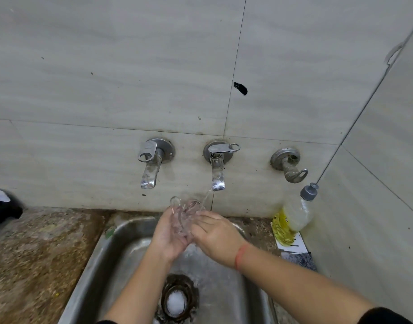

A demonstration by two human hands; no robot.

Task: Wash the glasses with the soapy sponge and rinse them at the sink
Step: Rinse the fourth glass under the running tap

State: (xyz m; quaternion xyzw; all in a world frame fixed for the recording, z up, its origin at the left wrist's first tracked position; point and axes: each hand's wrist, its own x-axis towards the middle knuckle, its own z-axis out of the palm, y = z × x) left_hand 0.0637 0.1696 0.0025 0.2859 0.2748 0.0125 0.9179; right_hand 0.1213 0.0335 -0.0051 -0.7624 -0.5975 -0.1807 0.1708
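The clear glass (185, 213) sits in a two-handed grip, tilted with its mouth away from the person, though blur and running water hide its exact outline. The left hand (168, 232) cups it from below and the left with fingers curled up round the wall. The right hand (214, 235) closes on the other side, fingers bent over the glass. Just above the grip and slightly right, a thin stream (206, 197) falls from the middle tap (217, 169) onto the glass near its rim.

No sponge shows in either hand, so this looks like the rinse step, not the soaping.

Directly below the grip lies the steel sink (102, 265), and nearer the person its drain (176, 300) holds a blob of white foam. Above and left of the grip hangs a second tap (150, 167), dry. Right of the grip a soap bottle (291, 216) leans in the corner, and left of it runs the speckled stone surface (37, 249).

The next move probably calls for turning the glass in the grip so water reaches every side and the inside, holding firm because wet glass slips.
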